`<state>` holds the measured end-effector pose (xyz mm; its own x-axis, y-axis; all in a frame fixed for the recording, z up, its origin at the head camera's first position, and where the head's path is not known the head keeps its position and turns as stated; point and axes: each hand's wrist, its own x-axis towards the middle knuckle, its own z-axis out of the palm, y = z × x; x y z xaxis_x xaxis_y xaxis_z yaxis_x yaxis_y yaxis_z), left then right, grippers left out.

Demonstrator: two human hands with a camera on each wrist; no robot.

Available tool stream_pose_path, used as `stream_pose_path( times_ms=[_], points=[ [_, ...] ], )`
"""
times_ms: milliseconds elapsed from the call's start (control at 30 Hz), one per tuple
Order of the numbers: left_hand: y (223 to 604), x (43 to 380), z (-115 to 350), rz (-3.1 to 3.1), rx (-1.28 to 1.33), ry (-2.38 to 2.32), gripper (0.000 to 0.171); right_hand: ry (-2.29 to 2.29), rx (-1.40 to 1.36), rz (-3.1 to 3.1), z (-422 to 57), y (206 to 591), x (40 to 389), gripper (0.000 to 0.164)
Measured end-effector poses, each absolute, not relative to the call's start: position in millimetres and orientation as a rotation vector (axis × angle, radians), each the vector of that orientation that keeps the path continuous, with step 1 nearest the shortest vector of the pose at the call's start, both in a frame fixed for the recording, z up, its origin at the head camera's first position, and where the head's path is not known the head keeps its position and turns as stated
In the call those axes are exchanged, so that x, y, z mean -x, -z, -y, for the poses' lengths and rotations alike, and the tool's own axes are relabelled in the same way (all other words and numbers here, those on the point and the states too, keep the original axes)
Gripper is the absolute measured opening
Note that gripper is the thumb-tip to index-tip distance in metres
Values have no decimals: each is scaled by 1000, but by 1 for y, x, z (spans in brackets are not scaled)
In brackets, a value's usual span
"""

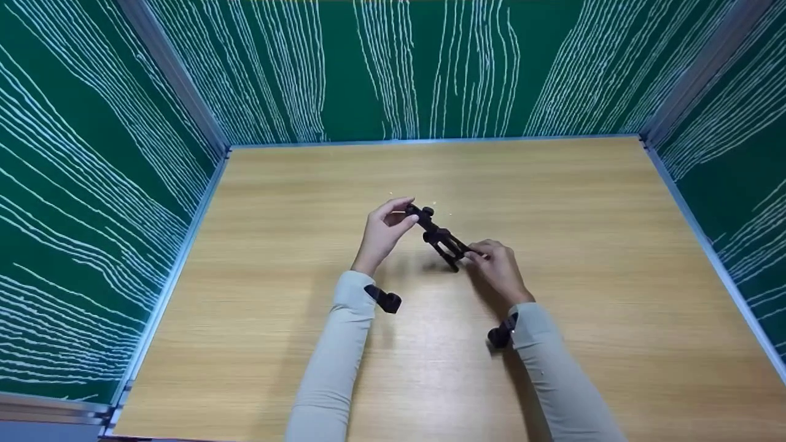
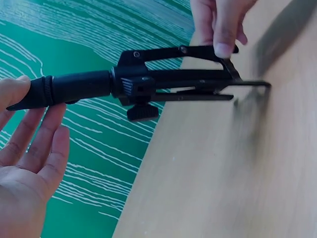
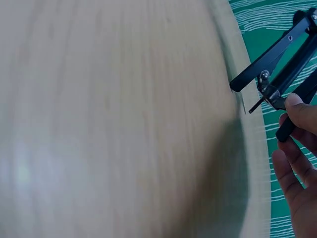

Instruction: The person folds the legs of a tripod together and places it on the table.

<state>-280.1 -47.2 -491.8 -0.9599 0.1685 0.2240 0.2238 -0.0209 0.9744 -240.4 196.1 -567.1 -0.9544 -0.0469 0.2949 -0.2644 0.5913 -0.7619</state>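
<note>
A small black tripod [image 1: 437, 234] is held slantwise over the middle of the wooden table, its legs only slightly spread. At its top end, the left hand [image 1: 382, 232] pinches the head between thumb and fingers. In the left wrist view, the fingers of that left hand [image 2: 34, 163] support the tripod's shaft [image 2: 81, 85], and a knob [image 2: 142, 112] sticks out below the collar. The right hand [image 1: 496, 268] pinches one leg near its foot. The right wrist view shows the thumb of the right hand [image 3: 304, 129] pressing that leg [image 3: 286, 130], with the other legs standing apart from it.
The wooden table [image 1: 258, 344] is bordered by green panels [image 1: 344, 80] with white wavy lines at the back and both sides. Metal posts [image 1: 178, 73] stand at the corners. Each wrist carries a black camera [image 1: 385, 299] on its grey sleeve.
</note>
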Motion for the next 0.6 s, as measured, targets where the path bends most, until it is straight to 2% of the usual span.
stream_pose_path(
  times_ms=[600],
  points=[
    [531,280,60,2153,235,2301,36,-1143,-336,2665,-214,553,247,15]
  ],
)
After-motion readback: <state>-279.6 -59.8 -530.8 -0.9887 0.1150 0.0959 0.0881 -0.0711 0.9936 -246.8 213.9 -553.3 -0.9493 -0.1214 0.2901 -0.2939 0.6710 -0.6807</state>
